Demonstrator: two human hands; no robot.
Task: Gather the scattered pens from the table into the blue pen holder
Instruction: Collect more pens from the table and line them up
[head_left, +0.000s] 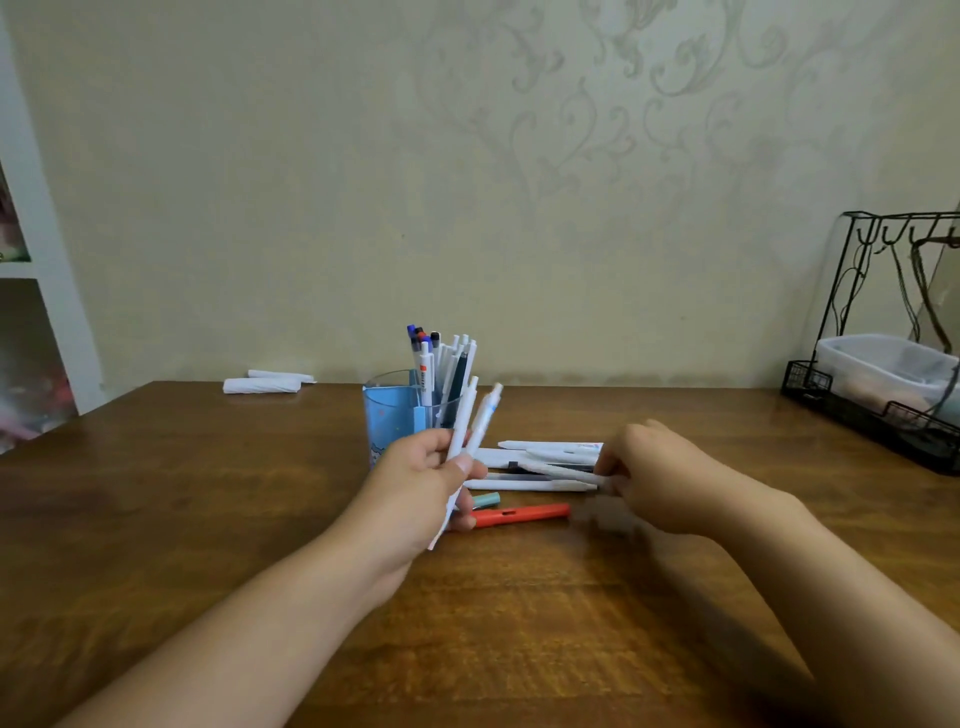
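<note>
The blue pen holder (390, 415) stands mid-table with several pens upright in it. My left hand (415, 483) is in front of it, closed around two white pens (470, 431) that point up and to the right. Right of that hand, several white pens (545, 460) lie in a loose pile on the table. A red pen (519, 514) and a short teal pen (487, 500) lie nearer to me. My right hand (654, 473) is at the pile's right end, its fingertips pinching the tip of one white pen (563, 472).
The brown wooden table (208, 519) reaches to the wall. Rolled white paper (262, 384) lies at the back left edge. A black wire rack (883, 405) holding a clear plastic box stands at the far right. White shelving is at the left.
</note>
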